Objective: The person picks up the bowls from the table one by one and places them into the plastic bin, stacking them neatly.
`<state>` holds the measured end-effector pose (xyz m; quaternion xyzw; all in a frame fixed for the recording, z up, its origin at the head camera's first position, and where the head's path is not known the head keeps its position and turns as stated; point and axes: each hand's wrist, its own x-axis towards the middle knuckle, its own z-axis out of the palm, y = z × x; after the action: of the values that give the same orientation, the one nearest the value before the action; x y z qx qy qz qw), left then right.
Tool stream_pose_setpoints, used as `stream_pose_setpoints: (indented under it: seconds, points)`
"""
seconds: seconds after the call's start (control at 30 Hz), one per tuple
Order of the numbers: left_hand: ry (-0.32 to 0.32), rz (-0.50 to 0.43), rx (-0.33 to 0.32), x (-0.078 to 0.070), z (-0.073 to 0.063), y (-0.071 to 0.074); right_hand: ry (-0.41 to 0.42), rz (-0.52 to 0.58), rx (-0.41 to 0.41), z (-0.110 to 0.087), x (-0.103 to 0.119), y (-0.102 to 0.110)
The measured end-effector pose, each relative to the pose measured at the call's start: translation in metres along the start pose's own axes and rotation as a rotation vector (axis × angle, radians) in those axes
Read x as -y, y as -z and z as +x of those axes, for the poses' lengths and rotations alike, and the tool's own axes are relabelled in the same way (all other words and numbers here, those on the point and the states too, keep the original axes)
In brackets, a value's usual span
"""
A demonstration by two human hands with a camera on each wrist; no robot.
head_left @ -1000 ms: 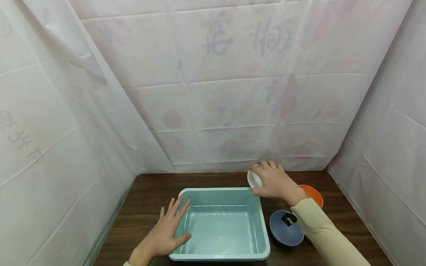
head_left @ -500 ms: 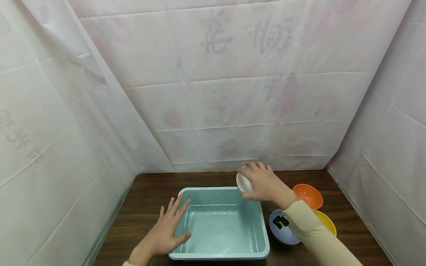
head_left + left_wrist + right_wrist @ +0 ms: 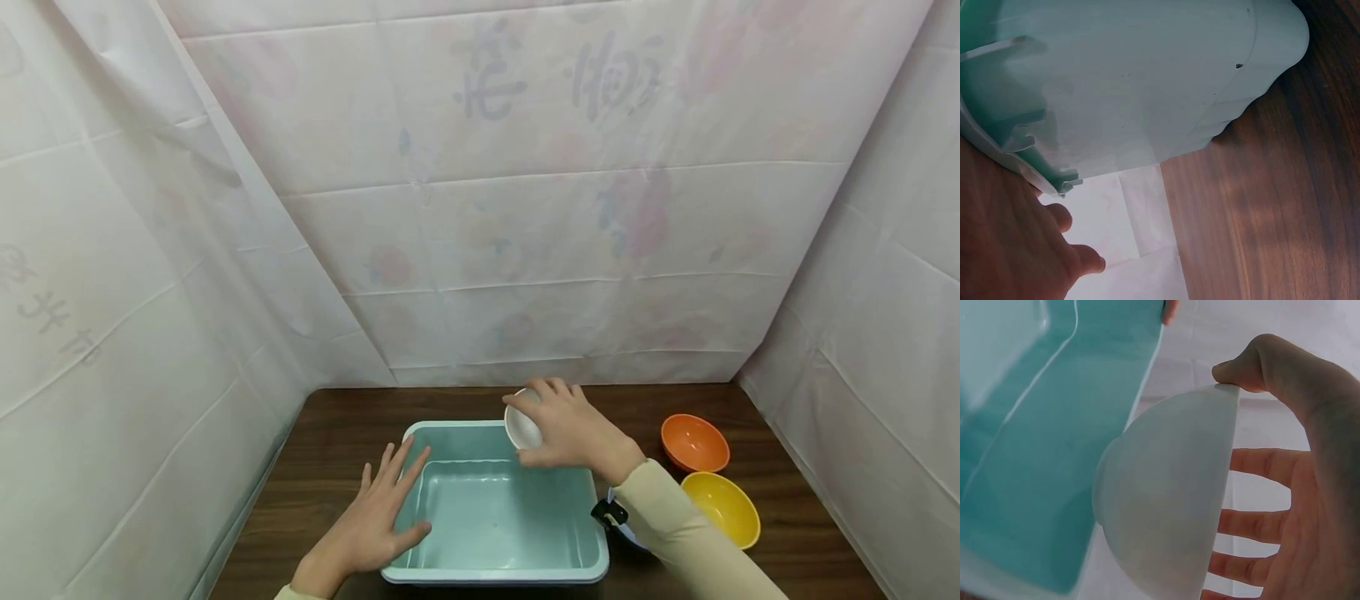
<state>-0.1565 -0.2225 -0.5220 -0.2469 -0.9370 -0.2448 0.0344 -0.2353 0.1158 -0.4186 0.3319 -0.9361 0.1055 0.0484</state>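
In the head view my right hand [image 3: 572, 432] holds a white bowl [image 3: 520, 431] over the far side of a light teal plastic basin [image 3: 495, 577]. The right wrist view shows this bowl [image 3: 1163, 487] tipped on its side, thumb [image 3: 1254, 365] at one part of the rim and the fingers spread along the rest. My left hand [image 3: 372, 527] rests at the basin's left rim, fingers straight and spread. From the left wrist, the basin's outer wall [image 3: 1135, 81] fills much of the view beside that hand [image 3: 1010, 231].
An orange bowl [image 3: 694, 443] and a yellow bowl [image 3: 722, 508] sit on the dark wooden table [image 3: 330, 433] at the right. A blue bowl [image 3: 630, 535] is mostly hidden under the right sleeve. White cloth [image 3: 525, 250] hangs at the back and both sides.
My right hand has carried the white bowl leftward, from the basin's far right corner over its far side. The yellow bowl has come out from behind the sleeve. The left hand stays put.
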Motion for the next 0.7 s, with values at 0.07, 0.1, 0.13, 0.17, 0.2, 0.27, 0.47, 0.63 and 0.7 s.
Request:
stream_pose_setpoints:
  seconds: [0.07, 0.1, 0.13, 0.17, 0.2, 0.27, 0.47, 0.63, 0.7]
  points:
    - [0.002, 0.0, 0.002, 0.0, 0.0, -0.001, 0.017, 0.003, -0.001, 0.002, 0.004, -0.003]
    - [0.003, -0.002, 0.002, 0.0, 0.0, -0.001, 0.024, 0.0, 0.001, 0.002, 0.005, -0.004]
    - [0.004, -0.006, 0.003, 0.0, 0.0, -0.001, 0.034, -0.004, -0.003, 0.003, 0.007, -0.005]
    - [0.005, -0.012, 0.003, -0.001, 0.0, -0.001, 0.042, -0.004, -0.006, 0.003, 0.008, -0.006]
    - [0.005, -0.018, 0.003, -0.001, 0.001, -0.001, 0.049, -0.007, -0.005, 0.004, 0.009, -0.008]
    - [0.008, -0.025, 0.006, -0.001, 0.001, -0.001, 0.063, -0.013, 0.001, 0.005, 0.011, -0.01]
    - [0.018, -0.032, 0.018, -0.003, 0.002, -0.002, 0.084, -0.007, 0.026, 0.007, 0.017, -0.015]
    - [0.012, -0.025, 0.008, -0.003, 0.001, -0.002, 0.098, -0.004, 0.037, 0.009, 0.022, -0.018]
    - [0.014, -0.021, 0.009, -0.003, 0.001, -0.002, 0.103, -0.003, 0.04, 0.01, 0.024, -0.019]
